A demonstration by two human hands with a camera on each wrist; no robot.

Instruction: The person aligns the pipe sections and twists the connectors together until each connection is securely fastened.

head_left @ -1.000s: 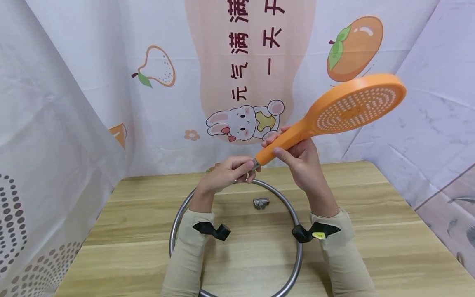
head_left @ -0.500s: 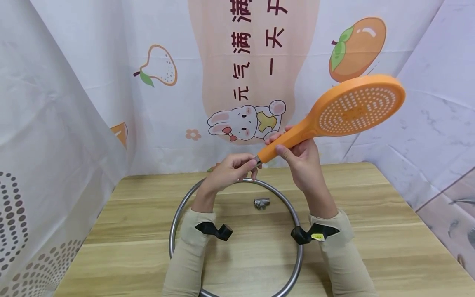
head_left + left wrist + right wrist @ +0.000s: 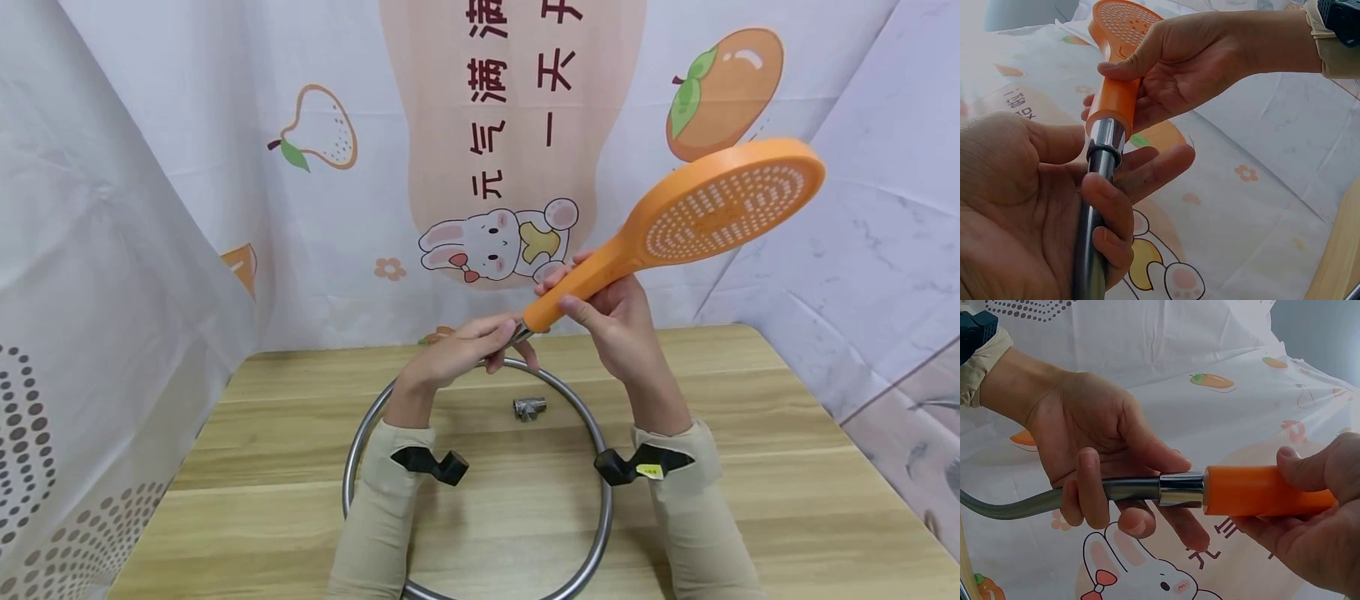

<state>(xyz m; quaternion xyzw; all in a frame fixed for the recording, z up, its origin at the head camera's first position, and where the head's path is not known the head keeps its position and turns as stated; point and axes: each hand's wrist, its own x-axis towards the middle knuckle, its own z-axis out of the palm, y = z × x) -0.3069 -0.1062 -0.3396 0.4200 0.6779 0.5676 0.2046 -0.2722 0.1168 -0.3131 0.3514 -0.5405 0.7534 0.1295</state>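
An orange hand shower (image 3: pixel 720 208) is held up, its perforated face turned partly toward the head camera. My right hand (image 3: pixel 621 337) grips its handle, thumb on the near side. At the handle's lower end sits a chrome hose nut (image 3: pixel 1181 489), flush against the orange in the right wrist view. My left hand (image 3: pixel 453 354) has its lower fingers curled round the grey metal shower hose (image 3: pixel 1091 244) just below that nut. The left thumb lies by the nut, and the index finger stretches out past it. The thread inside the handle is hidden.
The rest of the hose (image 3: pixel 606 508) lies in a wide loop on the wooden table (image 3: pixel 750 467). Within the loop is a small chrome tee fitting (image 3: pixel 529 408). A printed cloth (image 3: pixel 322 250) hangs behind the table. Black camera mounts (image 3: pixel 442 468) sit on both wrists.
My left fingers have shifted and spread at the nut, with more chrome showing between them and the handle. The hand shower has risen very slightly; my right hand keeps the same hold.
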